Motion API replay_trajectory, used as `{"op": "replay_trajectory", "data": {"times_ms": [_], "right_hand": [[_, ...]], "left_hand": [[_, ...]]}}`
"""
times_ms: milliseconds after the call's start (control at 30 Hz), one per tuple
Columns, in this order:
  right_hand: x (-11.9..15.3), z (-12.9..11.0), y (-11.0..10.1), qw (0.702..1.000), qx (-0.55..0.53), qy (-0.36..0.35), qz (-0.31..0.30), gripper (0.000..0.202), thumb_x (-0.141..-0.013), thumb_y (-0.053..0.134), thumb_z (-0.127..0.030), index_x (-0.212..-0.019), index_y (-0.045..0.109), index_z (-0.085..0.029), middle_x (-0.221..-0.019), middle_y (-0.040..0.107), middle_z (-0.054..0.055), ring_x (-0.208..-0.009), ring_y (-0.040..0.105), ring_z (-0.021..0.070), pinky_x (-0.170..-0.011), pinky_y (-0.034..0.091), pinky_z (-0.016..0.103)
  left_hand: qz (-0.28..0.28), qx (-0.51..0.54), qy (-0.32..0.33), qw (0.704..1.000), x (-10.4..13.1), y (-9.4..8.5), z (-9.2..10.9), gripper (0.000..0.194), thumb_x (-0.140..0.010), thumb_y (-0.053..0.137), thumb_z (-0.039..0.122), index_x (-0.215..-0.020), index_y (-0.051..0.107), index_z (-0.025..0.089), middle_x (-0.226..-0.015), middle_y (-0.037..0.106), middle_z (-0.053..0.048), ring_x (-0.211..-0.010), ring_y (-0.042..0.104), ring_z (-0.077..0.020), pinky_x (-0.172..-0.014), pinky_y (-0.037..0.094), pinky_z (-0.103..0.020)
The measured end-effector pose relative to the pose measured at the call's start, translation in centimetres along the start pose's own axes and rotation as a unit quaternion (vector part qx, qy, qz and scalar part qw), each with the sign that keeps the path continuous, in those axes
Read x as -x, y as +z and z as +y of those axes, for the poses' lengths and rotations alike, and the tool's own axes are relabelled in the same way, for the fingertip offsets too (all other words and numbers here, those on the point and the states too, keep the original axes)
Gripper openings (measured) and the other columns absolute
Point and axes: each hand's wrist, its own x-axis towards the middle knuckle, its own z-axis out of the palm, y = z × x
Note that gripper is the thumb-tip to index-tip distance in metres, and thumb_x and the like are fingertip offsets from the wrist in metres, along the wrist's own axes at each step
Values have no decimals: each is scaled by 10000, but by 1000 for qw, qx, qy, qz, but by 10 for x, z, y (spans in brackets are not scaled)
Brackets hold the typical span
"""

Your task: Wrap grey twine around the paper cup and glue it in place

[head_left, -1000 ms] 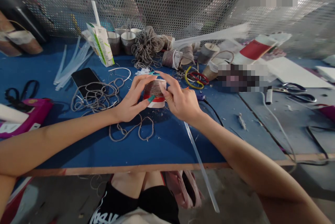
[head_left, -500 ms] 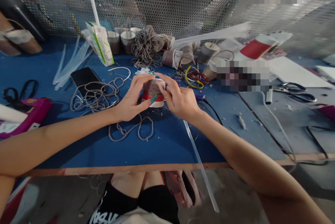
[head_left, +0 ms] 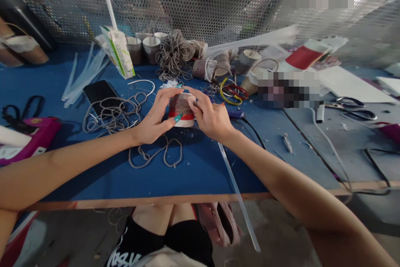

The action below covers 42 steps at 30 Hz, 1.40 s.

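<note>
Both my hands close in a grip round a cup (head_left: 179, 106) at the centre of the blue worktop (head_left: 193, 177), its upper part wound in brown cord, its lower part banded red above white. My left hand (head_left: 153, 120) takes the 9 o'clock side, thumb against the red band, fingers arched over the far top; my right hand (head_left: 215, 119) takes the 3 o'clock side, thumb and forefinger bent against the wound part. Each grip stands open only as wide as the cup between; whether its base touches the worktop, I cannot tell. From the cup, a thin cord (head_left: 173, 166) loops at 7 o'clock, and a tangle (head_left: 120, 108) lies partly over a phone (head_left: 96, 90) between 9 and 10. A carton (head_left: 121, 54) holding a straw (head_left: 111, 13) leans between 10 and 11, with a heap of cord (head_left: 175, 52) at 12 and a yellow loop (head_left: 223, 93) at 2. Scissors (head_left: 339, 105) lie well apart at 3 o'clock; a clear stick (head_left: 238, 196) overhangs the worktop's edge at 5.
</note>
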Motion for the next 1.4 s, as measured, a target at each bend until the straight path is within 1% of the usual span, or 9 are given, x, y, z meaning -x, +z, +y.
{"op": "replay_trajectory", "data": {"times_ms": [100,333,500,600,800,1067,1133,1300,1400], "right_hand": [[0,0,2,1000,1,-7,5,491,-1064,235,-330,-1446,459,-118,-1302,677,173,-728,717,150,-560,461,242],[0,2,5,1000,3,-1,0,472,-1067,262,-324,-1470,426,-142,-1342,651,178,-737,717,139,-574,475,228],[2,4,8,1000,-14,-9,24,477,-1072,239,-363,-1459,430,-161,-1229,713,141,-714,709,129,-566,469,214],[3,6,9,999,-38,-7,36,494,-1067,241,-381,-1492,377,-168,-1166,729,129,-701,696,139,-568,480,222],[4,8,12,995,-72,-21,65,520,-1061,250,-387,-1544,269,-195,-1357,629,157,-785,701,160,-617,529,247],[4,8,19,993,-72,-14,87,527,-1064,252,-415,-1551,259,-215,-1281,676,140,-669,666,125,-549,487,217],[4,8,20,993,-81,-10,84,528,-1063,248,-425,-1550,262,-220,-1236,694,130,-651,655,121,-549,488,219],[4,4,21,994,-89,-3,59,520,-1067,235,-412,-1527,327,-185,-890,747,67,-563,610,117,-557,477,224],[4,2,21,996,-75,-6,50,498,-1065,255,-362,-1525,338,-193,-923,751,72,-596,626,124,-560,467,222]], "left_hand": [[-6,10,-5,1000,0,0,0,578,-924,483,422,-1472,326,330,-1432,370,-97,-1389,348,-297,-1211,319,-543],[-4,23,-3,1000,0,0,-1,570,-913,490,311,-1463,342,321,-1426,369,-91,-1383,337,-297,-1215,286,-547],[3,50,-15,999,1,0,-1,514,-942,410,329,-1454,369,317,-1446,378,-79,-1388,339,-296,-1185,319,-535],[1,62,-32,998,2,0,-2,519,-937,415,356,-1454,374,324,-1455,377,-76,-1392,336,-301,-1152,355,-528],[-7,78,-56,995,2,0,0,560,-923,497,429,-1456,357,326,-1467,345,-84,-1416,314,-321,-1159,346,-542],[4,78,-54,995,3,0,-1,496,-979,399,532,-1433,390,329,-1458,365,-77,-1407,332,-301,-1173,338,-523],[1,75,-46,996,3,0,-2,537,-961,433,573,-1434,379,324,-1448,367,-85,-1394,345,-306,-1165,350,-526],[3,52,-19,998,1,3,-3,630,-888,620,541,-1404,350,300,-1415,345,-108,-1397,337,-315,-1189,329,-533],[8,45,-29,999,0,4,-3,546,-929,583,492,-1373,341,288,-1405,346,-115,-1390,350,-297,-1186,335,-533]]}}
